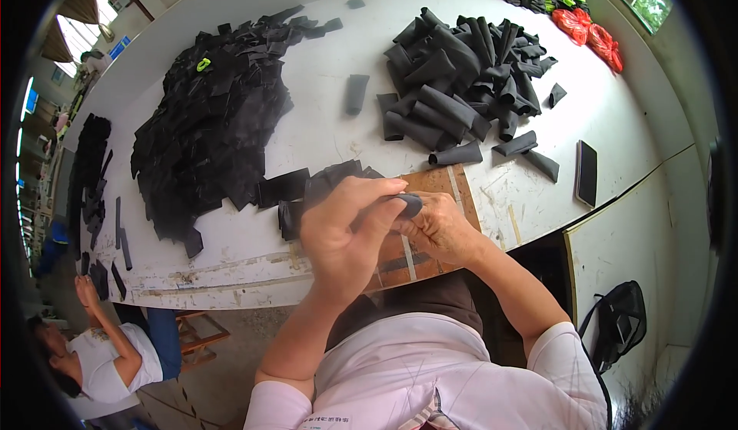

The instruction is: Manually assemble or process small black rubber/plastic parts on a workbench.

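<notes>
Fingers (382, 199) of both hands are pinching one small dark fabric piece (410, 202) w/ a rounded end, held in the air just above the near edge of the tabletop (323, 122), over a brown wooden board (438, 184). Left hand (346, 234) is curling over the top of it, thumb and forefinger clamping; right hand (438, 226) is gripping from below/right, fingers closed on the same piece. It's looking light, soft and floppy, prob. a thin stretchy cloth, not fragile, not slippery; best taken at the edges w/ a two-finger pinch, since the middle will likely just fold. Just beyond the hands, a few flat black pieces (307, 188) are lying. Far left, a big heap of flat black cut pieces (215, 115); far right, a pile of rolled dark tubes (461, 69). A dark phone (586, 172) is lying at the right edge.
</notes>
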A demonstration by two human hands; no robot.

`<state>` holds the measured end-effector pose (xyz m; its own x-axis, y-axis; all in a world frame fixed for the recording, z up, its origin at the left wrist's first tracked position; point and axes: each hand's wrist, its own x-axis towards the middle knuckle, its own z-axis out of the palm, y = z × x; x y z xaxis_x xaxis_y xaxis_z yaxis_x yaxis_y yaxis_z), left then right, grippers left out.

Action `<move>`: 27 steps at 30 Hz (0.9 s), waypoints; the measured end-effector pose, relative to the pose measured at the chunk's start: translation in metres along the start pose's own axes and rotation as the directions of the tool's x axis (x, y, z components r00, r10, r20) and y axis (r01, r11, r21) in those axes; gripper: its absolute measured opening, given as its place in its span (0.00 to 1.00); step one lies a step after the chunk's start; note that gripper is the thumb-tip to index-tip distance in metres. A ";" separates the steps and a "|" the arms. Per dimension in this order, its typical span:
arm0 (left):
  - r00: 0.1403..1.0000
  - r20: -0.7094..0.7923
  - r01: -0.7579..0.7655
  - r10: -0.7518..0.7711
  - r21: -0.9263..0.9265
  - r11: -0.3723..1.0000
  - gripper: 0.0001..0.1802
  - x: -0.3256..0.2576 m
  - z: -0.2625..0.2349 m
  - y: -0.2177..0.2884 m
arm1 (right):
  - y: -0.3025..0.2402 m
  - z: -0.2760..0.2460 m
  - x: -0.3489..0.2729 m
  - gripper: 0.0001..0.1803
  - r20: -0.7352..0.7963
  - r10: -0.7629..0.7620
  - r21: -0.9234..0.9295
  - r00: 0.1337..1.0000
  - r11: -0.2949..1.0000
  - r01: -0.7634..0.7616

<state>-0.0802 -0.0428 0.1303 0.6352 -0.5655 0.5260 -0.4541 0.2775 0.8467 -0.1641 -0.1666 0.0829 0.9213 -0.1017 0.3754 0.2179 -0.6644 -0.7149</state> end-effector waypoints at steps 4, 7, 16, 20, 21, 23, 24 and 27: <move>0.970 -0.152 0.082 -0.187 -0.523 0.848 0.08 -0.008 -0.006 0.003 | -0.022 -0.020 0.013 0.16 -0.009 -0.042 -0.147 0.999 0.988 0.040; 0.955 -0.064 0.172 -0.290 -0.675 0.718 0.07 -0.009 -0.018 -0.001 | -0.020 -0.016 0.012 0.18 -0.006 -0.080 -0.227 0.997 0.971 0.076; 0.968 -0.064 0.155 -0.244 -0.614 0.774 0.08 -0.020 -0.009 -0.010 | -0.011 -0.002 0.000 0.15 -0.082 -0.102 -0.078 0.991 0.992 0.095; 0.937 -0.166 0.235 -0.306 -0.348 0.908 0.07 -0.016 -0.018 -0.024 | -0.013 -0.017 0.013 0.10 0.034 -0.055 -0.040 0.998 0.998 0.056; 0.903 -0.267 0.319 -0.335 -0.102 0.942 0.06 -0.016 -0.021 -0.031 | -0.020 -0.031 0.024 0.12 -0.003 -0.096 0.103 0.995 0.990 0.095; 0.890 -0.348 0.408 -0.293 0.323 0.854 0.09 -0.019 -0.051 -0.069 | -0.025 -0.053 0.037 0.23 -0.235 0.169 0.665 0.957 0.747 0.031; 0.917 -0.336 0.368 -0.213 0.512 0.776 0.11 -0.017 -0.068 -0.089 | -0.002 -0.069 0.051 0.29 -0.249 0.165 0.707 0.954 0.704 0.063; 0.980 -0.196 0.165 0.040 0.906 0.391 0.15 -0.012 -0.111 -0.145 | 0.000 -0.056 0.052 0.31 -0.559 0.479 0.404 0.677 0.870 -0.283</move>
<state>0.0478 0.0098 0.0101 0.7268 -0.3907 0.5648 -0.6380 -0.6886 0.3447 -0.1347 -0.2133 0.1353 0.5480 -0.8010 0.2411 0.0590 -0.2505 -0.9663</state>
